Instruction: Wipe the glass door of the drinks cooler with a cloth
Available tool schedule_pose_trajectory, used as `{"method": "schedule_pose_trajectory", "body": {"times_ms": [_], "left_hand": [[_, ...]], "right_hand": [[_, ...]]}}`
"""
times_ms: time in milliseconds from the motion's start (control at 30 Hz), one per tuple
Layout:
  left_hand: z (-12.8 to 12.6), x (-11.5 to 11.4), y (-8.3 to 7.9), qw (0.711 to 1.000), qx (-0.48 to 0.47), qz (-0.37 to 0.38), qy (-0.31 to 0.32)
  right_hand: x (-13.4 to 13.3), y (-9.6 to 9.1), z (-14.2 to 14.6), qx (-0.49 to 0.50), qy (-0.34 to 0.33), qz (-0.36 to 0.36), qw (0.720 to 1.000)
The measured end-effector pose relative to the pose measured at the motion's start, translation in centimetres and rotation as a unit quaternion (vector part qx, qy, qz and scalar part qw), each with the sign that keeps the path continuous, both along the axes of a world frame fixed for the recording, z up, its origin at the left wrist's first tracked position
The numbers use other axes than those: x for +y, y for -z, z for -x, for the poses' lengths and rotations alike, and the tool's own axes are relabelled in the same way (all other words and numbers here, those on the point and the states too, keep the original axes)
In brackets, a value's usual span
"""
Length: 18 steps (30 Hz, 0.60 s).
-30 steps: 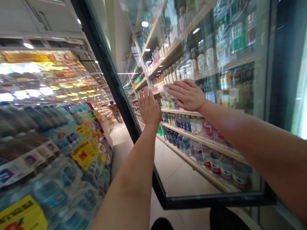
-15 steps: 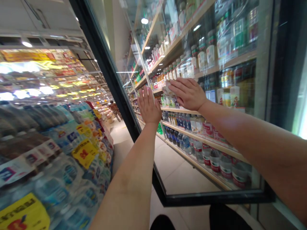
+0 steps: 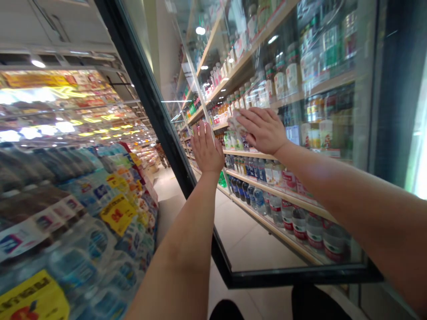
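Note:
A black-framed glass door (image 3: 267,251) stands swung open in front of me. My left hand (image 3: 207,150) lies flat on the glass near the frame, fingers stretched and pointing up. To its right, my right hand (image 3: 263,130) is pressed to the same pane with its fingers pointing left. Under those fingertips a pale, crumpled cloth (image 3: 236,123) sticks out; most of it is hidden by the hand.
Through the glass I see shelves (image 3: 280,189) of bottled drinks. Stacked packs of bottled water (image 3: 80,262) with yellow price signs (image 3: 118,213) line the left. A tiled floor (image 3: 250,242) runs between, and a person (image 3: 160,155) is far down the aisle.
My right hand has shifted very slightly on the glass, with the cloth showing a bit more at its fingertips. My left hand stays where it was.

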State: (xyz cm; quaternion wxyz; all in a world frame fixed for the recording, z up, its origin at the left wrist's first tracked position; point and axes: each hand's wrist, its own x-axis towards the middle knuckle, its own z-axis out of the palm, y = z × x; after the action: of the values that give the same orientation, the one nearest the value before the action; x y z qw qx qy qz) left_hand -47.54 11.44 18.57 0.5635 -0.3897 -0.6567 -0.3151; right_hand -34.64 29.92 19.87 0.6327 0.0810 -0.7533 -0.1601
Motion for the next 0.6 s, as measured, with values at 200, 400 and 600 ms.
{"method": "schedule_pose_trajectory", "body": {"times_ms": [200, 400, 600], "left_hand": [[0.22, 0.07, 0.06, 1.0, 0.007, -0.002, -0.001], [0.34, 0.1, 0.12, 1.0, 0.016, -0.009, -0.003], [0.29, 0.06, 0.11, 1.0, 0.009, -0.004, -0.003]], "right_hand": [[0.45, -0.1, 0.37, 0.091, 0.024, 0.081, 0.992], [-0.08, 0.51, -0.07, -0.015, 0.022, -0.014, 1.0], [0.53, 0.14, 0.41, 0.116, 0.012, 0.15, 0.982]]}}
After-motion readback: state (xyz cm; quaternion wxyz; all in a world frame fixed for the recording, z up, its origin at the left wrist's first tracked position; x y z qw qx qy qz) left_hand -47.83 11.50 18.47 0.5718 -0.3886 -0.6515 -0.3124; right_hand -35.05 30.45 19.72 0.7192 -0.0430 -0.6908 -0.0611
